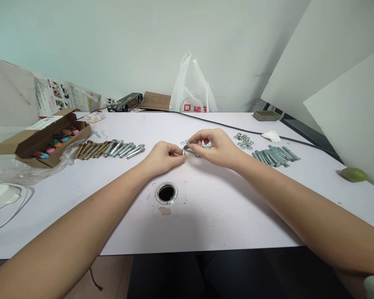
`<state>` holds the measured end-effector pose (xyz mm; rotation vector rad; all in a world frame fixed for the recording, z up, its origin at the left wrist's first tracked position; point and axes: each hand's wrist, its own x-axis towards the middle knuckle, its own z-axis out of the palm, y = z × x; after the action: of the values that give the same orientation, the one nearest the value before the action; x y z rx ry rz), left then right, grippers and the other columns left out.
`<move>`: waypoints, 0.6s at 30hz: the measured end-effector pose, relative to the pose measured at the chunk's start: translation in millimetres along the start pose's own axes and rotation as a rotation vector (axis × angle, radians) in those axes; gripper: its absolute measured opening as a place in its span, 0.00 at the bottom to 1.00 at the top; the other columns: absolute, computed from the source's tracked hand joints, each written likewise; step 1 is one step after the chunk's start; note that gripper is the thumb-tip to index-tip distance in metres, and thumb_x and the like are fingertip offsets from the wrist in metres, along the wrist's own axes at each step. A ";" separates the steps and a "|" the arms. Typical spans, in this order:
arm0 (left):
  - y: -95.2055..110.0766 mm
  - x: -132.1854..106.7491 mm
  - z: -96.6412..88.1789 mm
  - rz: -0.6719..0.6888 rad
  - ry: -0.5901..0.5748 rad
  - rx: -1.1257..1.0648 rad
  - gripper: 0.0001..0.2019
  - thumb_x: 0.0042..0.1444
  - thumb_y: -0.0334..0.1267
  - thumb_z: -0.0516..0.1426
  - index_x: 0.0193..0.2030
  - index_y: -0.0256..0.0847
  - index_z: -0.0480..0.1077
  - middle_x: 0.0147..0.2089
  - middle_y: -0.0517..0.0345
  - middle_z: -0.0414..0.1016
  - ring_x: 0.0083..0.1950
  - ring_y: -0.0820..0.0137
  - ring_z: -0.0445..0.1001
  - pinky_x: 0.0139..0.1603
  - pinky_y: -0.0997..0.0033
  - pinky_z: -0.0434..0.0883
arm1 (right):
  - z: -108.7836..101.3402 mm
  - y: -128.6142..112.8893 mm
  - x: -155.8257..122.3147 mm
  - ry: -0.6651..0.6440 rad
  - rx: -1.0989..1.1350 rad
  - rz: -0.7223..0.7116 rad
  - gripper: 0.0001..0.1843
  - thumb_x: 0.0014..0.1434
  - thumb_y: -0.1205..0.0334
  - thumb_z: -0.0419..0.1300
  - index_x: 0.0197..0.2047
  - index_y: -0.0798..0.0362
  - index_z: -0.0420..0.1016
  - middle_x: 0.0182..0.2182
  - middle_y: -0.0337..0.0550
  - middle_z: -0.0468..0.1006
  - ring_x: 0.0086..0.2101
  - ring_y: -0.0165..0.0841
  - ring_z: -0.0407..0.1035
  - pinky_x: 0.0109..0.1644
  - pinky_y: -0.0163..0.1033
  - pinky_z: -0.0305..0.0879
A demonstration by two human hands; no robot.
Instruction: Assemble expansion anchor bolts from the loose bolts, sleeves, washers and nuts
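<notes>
Near the middle of the white table, my left hand (164,158) is closed in a pinch around a silvery metal bolt (183,153) standing roughly upright. My right hand (216,146) meets it from the right, thumb and index finger pinched close to the bolt's top. A small metal piece shows between those fingers, too small to name. Behind and under the right hand lie loose washers (183,143) and other metal parts, partly hidden. To the left is a row of assembled expansion bolts (120,148), some brassy, some silver.
On the right lie a pile of nuts (245,141), plain bolts (274,155), and a green fruit (354,174). A round hole with a metal rim (157,194) is in front. An open cardboard box (28,143) stands left. A black cable (227,124) crosses the back, near a plastic bag (191,89).
</notes>
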<state>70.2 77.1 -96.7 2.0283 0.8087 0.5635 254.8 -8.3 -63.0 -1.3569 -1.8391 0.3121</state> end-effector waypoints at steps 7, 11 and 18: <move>2.6 -0.6 0.6 0.037 0.003 0.048 0.14 0.48 0.46 0.61 0.25 0.36 0.72 0.23 0.62 0.63 0.25 0.78 0.56 0.26 0.75 0.53 | 5.2 0.0 4.9 -0.042 0.055 -0.026 0.10 0.59 0.62 0.58 0.39 0.56 0.81 0.35 0.42 0.80 0.32 0.30 0.67 0.39 0.38 0.61; 4.5 -1.7 1.6 0.053 -0.013 0.051 0.14 0.49 0.46 0.60 0.23 0.36 0.69 0.22 0.64 0.60 0.25 0.79 0.55 0.27 0.75 0.53 | 9.3 1.1 5.9 -0.070 0.060 -0.050 0.12 0.62 0.61 0.57 0.42 0.55 0.80 0.37 0.43 0.81 0.35 0.31 0.69 0.41 0.38 0.62; 3.0 -1.2 -1.4 -0.005 -0.016 0.016 0.13 0.47 0.45 0.61 0.28 0.35 0.74 0.23 0.62 0.65 0.26 0.78 0.59 0.27 0.75 0.56 | 9.3 7.7 3.8 -0.124 0.033 -0.020 0.23 0.63 0.54 0.58 0.58 0.56 0.74 0.37 0.45 0.80 0.37 0.33 0.70 0.43 0.40 0.63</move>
<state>69.4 75.8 -93.5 2.0421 0.8115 0.5388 253.0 0.4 -72.0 -1.3221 -1.9392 0.4224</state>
